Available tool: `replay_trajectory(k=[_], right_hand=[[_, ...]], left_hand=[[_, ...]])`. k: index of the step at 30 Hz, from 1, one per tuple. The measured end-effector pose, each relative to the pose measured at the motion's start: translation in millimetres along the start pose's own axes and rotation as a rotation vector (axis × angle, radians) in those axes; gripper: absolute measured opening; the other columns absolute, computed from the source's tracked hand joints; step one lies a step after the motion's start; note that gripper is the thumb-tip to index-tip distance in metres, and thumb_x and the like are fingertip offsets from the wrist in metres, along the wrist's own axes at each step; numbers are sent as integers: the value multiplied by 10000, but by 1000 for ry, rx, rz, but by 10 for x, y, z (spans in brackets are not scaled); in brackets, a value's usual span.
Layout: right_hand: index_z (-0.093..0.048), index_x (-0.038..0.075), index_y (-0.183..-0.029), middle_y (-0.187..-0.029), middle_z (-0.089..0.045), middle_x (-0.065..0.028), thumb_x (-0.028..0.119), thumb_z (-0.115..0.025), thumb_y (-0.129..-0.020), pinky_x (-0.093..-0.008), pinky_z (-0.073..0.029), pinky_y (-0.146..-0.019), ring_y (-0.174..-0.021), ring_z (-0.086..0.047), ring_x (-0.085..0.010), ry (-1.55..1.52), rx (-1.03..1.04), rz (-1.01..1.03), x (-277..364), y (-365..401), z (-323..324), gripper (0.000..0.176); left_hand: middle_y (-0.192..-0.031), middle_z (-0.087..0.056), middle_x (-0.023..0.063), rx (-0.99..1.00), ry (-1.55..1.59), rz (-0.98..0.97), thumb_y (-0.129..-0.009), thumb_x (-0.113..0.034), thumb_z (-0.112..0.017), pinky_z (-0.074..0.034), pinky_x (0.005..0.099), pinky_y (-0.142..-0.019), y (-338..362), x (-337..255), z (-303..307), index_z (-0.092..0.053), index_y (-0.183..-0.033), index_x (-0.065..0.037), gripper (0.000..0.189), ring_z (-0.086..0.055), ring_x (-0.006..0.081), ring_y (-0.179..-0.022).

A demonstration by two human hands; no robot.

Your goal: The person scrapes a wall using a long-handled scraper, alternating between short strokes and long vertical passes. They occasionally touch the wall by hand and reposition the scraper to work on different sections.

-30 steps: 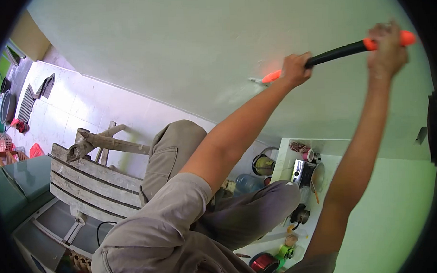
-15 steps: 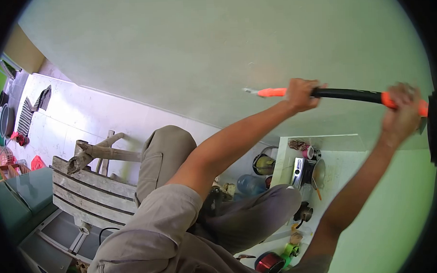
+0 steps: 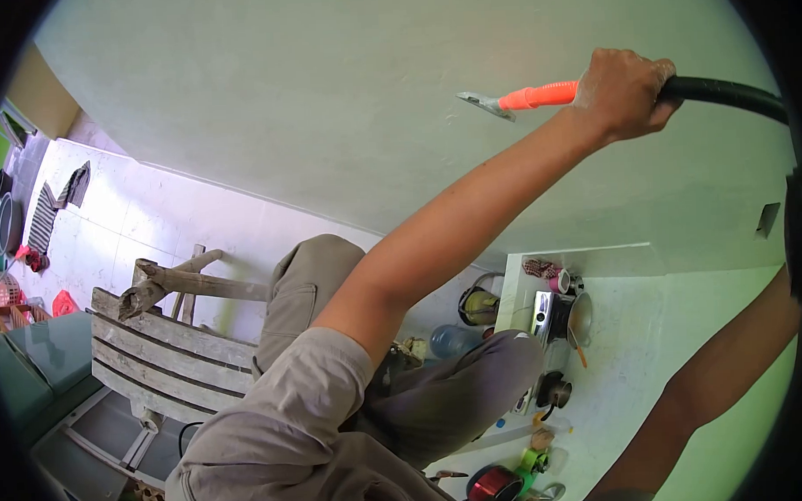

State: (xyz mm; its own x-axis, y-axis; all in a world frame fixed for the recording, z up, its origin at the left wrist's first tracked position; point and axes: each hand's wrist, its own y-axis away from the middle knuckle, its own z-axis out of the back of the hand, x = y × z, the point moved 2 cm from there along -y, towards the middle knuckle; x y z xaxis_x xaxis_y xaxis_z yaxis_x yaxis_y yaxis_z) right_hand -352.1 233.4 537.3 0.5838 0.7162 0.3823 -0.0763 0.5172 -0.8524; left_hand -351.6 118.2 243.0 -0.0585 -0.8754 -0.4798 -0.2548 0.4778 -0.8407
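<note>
My left hand (image 3: 627,91) is wrapped around the handle of a long-handled scraper (image 3: 541,96), just behind its orange grip. White dust or paste marks the back of this hand. The scraper's flat grey head (image 3: 487,105) lies close to the pale green wall (image 3: 343,111). From my fist, the black shaft (image 3: 727,93) runs out to the dark right edge of the view. My right forearm (image 3: 731,354) reaches up to that same edge, where the hand passes out of sight.
A slatted wooden chair (image 3: 170,347) stands at my left beside grey-green furniture (image 3: 51,360). Below are a counter with a gas stove (image 3: 540,321), a red pot (image 3: 495,487) and a blue water bottle (image 3: 453,339). The wall has a small rectangular opening (image 3: 767,221).
My left hand has moved up and right along the wall with the scraper. My right hand, on the scraper's rear orange grip before, has gone beyond the view's right edge.
</note>
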Motion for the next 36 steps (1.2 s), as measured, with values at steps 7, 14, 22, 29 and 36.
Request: replay_trajectory(k=[7,14,22,29,36], right_hand=[[-350,79,-800,-673,-373,-21,156,-446,-1002,-343,-389,-505,-563,-346,-169,41,-160,-57,-345,-98,-299,236],[-354,66,-811,-676,-373,-20,142,-450,-987,-328,-372,-489,-548,-339,-161,33,-196,-95,-707,-129,-449,214],[-375,76,-807,-660,-369,-12,157,-456,-996,-290,-342,-458,-514,-325,-134,43,-260,-165,-1050,322,-728,221],[-431,46,-780,-705,-406,-28,-27,-566,-925,-316,-386,-596,-605,-405,-129,-209,-210,-322,-1582,813,-640,211],[-394,70,-737,-661,-348,-19,49,-542,-990,-306,-356,-609,-586,-353,-116,-109,-235,-426,-1040,1233,-605,294]], left_hand=[[-516,-547,59,48,-42,44,-849,-329,-737,-418,417,-482,-123,344,78,-622,-705,-116,282,-529,286,-472],[-495,-513,62,35,-63,75,-834,-287,-730,-389,409,-456,48,586,45,-581,-656,-112,291,-493,285,-448],[-526,-528,67,-56,-67,52,-778,-228,-734,-386,390,-443,429,865,-18,-540,-677,-107,249,-496,291,-449],[-565,-547,89,-87,-67,132,-763,-179,-739,-416,415,-470,1031,1130,3,-529,-702,-112,229,-539,323,-493],[-588,-551,94,-36,-14,166,-820,-237,-774,-413,404,-459,1347,824,-113,-540,-736,-117,277,-548,317,-481]])
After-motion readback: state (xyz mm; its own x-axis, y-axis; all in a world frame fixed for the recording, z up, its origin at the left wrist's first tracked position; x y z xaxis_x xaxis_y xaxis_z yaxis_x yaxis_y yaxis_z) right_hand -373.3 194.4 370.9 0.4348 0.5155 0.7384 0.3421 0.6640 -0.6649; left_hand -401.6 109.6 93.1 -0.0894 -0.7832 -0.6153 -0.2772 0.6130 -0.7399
